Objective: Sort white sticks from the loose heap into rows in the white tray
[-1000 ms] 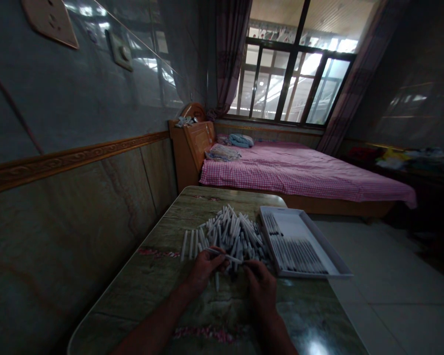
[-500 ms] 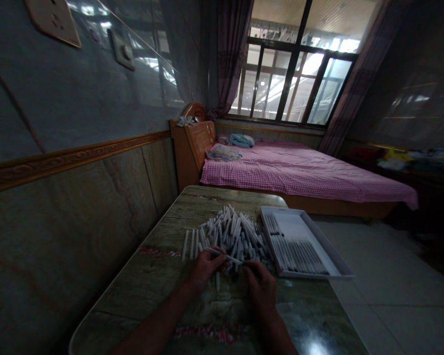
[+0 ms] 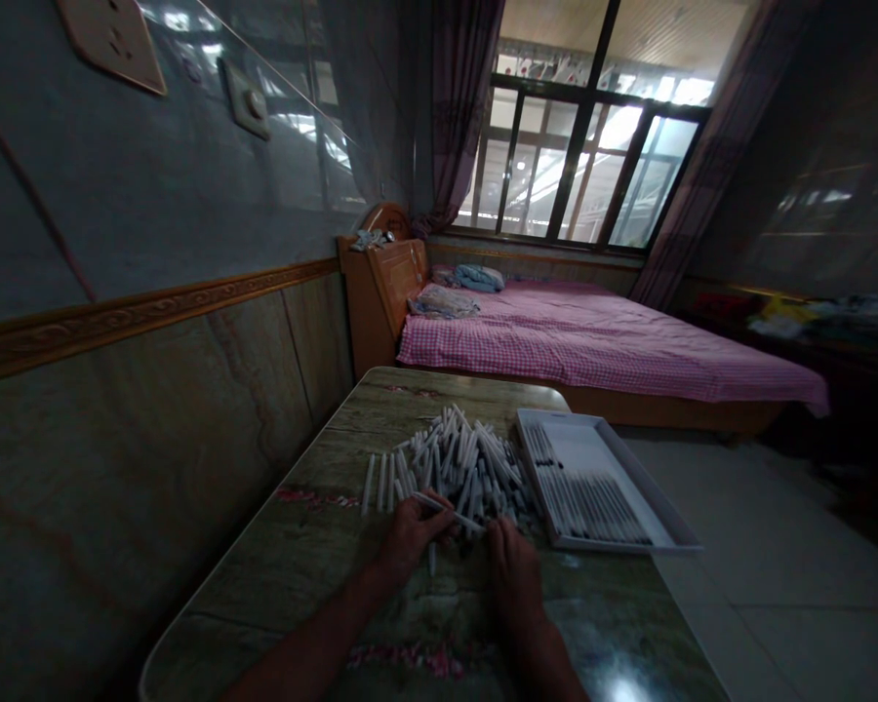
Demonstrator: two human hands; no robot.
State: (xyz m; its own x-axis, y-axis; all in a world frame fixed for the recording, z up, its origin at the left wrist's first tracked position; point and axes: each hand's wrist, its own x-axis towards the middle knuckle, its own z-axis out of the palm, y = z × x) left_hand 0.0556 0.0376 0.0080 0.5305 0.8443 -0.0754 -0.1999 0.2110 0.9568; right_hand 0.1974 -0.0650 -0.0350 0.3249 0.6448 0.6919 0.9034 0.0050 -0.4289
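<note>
Right hand [image 3: 510,570] lowered; white tube [image 3: 450,510] pinched in left hand [image 3: 408,534] grip, beside pile [image 3: 460,463].

Desk [image 3: 285,585]: hard top, glossy, green-brown marbled pattern, light reflecting off it.
Sticks [image 3: 460,458], heaped: white, matt, smooth; plastic or paper cannot be told.
Stick [image 3: 450,510] in the fingers of the left hand [image 3: 410,536]: same matt white.
Tray [image 3: 677,536]: white, smooth, plastic-looking.
Wall [image 3: 153,214]: glazed tile, highly glossy; lower panels stone-patterned.
Bed cover [image 3: 600,341]: pink checked cloth, matt.
Headboard [image 3: 384,288]: varnished wood.
Curtain [image 3: 460,107]: soft cloth.
Floor [image 3: 776,604]: pale polished tile.
</note>
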